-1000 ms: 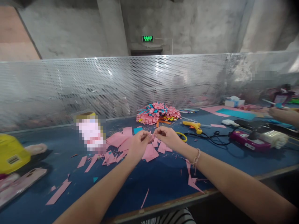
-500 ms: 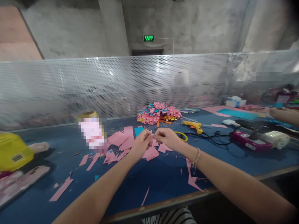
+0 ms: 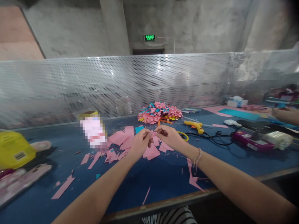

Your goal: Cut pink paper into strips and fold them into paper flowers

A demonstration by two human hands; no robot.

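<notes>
In the middle of the head view my left hand (image 3: 141, 141) and my right hand (image 3: 169, 137) meet, fingertips close together above the table. Both hands are closed in a pinch at a small piece of pink paper (image 3: 152, 133), mostly hidden by the fingers. Beneath and behind them lie cut pink paper pieces (image 3: 151, 153) and a bit of blue paper (image 3: 138, 129). Just beyond is a pile of pink, blue and yellow fringed paper flowers (image 3: 151, 115). Yellow-handled scissors (image 3: 184, 136) lie partly hidden behind my right hand.
A yellow glue gun (image 3: 194, 126) and a purple power strip (image 3: 252, 141) with cables lie to the right. At left are a phone (image 3: 28, 182), a yellow container (image 3: 15, 151) and a blurred-out upright item (image 3: 93, 132). Another person's hand (image 3: 286, 115) shows far right. A perforated metal screen (image 3: 116, 81) stands behind.
My fingertips have parted slightly, while both hands stay at nearly the same place. The view has shifted a little. At far right, the other person's hand has moved slightly.
</notes>
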